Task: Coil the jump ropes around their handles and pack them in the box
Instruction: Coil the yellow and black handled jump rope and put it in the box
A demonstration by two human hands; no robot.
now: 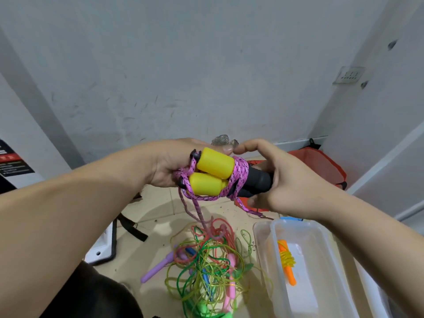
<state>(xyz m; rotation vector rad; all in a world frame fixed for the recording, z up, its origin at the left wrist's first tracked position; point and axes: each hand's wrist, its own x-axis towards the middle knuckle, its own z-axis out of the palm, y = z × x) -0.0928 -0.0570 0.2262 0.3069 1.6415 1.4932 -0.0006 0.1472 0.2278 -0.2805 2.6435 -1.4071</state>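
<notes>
Judging by how things lie, the step in hand is the coiling of one jump rope: the two handles [215, 167], yellow at one end and black at the other, are held side by side in the air at chest height, and the pink rope [240, 173] already makes several turns round their middle. The left hand [167, 166] grips the yellow ends, fingers curled behind them and the thumb laid over the top. The right hand [291, 180] is wrapped round the black ends, with one strand of pink rope running under it; whether its fingers also pinch that strand I cannot tell. From the yellow ends two lengths of the rope hang down to the floor [160, 212] and run into the pile [206, 262] of tangled ropes there, so a good part seems unwound yet. The next move likely calls for drawing that slack free of the pile without dragging the other ropes along, then laying more turns snugly beside those already on, while one hand keeps both handles pressed together so the coil does not slip. The box [274, 244], clear plastic, stands on the floor to the right and below, with an orange-handled rope [286, 262] already coiled and lying in it.
</notes>
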